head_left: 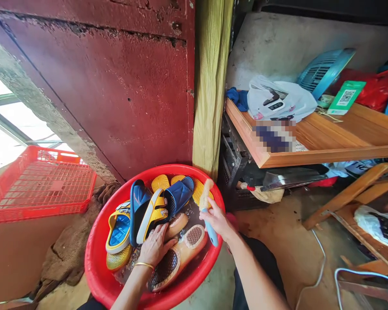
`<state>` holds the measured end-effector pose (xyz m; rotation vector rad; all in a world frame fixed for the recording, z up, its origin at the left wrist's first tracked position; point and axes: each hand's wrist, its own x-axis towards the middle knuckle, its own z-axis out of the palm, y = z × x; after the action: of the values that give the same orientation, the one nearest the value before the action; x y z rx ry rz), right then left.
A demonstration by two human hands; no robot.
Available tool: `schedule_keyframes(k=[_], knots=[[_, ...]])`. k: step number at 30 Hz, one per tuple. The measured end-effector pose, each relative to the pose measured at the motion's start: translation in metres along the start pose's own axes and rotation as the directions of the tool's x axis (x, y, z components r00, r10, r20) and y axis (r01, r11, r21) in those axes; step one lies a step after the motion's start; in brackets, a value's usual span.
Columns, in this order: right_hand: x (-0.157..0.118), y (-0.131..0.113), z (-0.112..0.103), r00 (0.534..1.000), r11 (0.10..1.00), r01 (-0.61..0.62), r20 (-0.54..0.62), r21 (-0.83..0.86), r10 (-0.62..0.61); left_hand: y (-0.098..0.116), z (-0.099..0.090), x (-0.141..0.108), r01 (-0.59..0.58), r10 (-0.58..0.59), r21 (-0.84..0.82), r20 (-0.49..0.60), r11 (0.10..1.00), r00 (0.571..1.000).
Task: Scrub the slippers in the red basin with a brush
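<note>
In a red basin (pixel 93 258) of murky water lie several slippers. My right hand (pixel 216 219) is closed round the light blue handle of a scrub brush (pixel 210 229), its pale bristle end pointing up over the far right rim. My left hand (pixel 155 245) grips a tan slipper (pixel 177 225), with thumb and fingers on either side of it; part of that slipper is hidden. Below the brush, another tan slipper (pixel 190 249) lies with its patterned sole up. Left of my left hand are a yellow-and-white slipper (pixel 155 211) and dark blue slippers (pixel 180 193).
A red plastic crate (pixel 54 181) stands at the left, beside brown sacking (pixel 71 249). Behind the basin are a dark red door (pixel 116 94) and a post (pixel 211 86). At right, a wooden table (pixel 326 153) bears a white bag (pixel 284 97) and a blue fan (pixel 326 69).
</note>
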<state>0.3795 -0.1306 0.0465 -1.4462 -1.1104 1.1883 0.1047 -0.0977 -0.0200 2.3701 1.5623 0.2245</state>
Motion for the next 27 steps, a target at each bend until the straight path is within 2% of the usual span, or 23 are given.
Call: schedule_keyframes(k=[3,7,11,16,19,23,27], knots=[[-0.004,0.002,0.013,0.996,0.999,-0.029,0.089,-0.022,0.030,0.001,-0.001,0.001,0.073,-0.076,0.095,0.025,0.993,0.997],[-0.008,0.002,0.024,0.997,0.977,0.016,0.082,-0.212,0.001,0.005,-0.006,0.000,0.122,-0.137,0.176,0.074,0.977,0.988],[-0.011,0.000,0.025,0.994,0.926,0.041,0.108,-0.374,0.000,0.008,-0.014,0.000,0.092,-0.102,0.149,0.061,0.984,0.993],[-0.012,-0.006,0.024,0.994,0.907,0.061,0.110,-0.417,-0.017,0.005,-0.024,0.001,-0.090,0.082,-0.082,-0.096,0.993,0.992],[-0.009,-0.009,0.024,0.996,0.907,0.050,0.088,-0.418,-0.014,0.001,-0.031,0.003,-0.123,0.077,-0.263,-0.176,0.957,0.981],[-0.009,-0.010,0.032,1.000,0.884,-0.015,0.016,-0.468,0.026,-0.002,-0.039,0.006,-0.019,-0.031,-0.483,-0.094,0.875,0.995],[-0.019,-0.006,0.049,0.985,0.883,-0.029,0.138,-0.469,0.106,0.002,-0.052,0.007,0.008,-0.043,-0.640,-0.039,0.769,0.998]])
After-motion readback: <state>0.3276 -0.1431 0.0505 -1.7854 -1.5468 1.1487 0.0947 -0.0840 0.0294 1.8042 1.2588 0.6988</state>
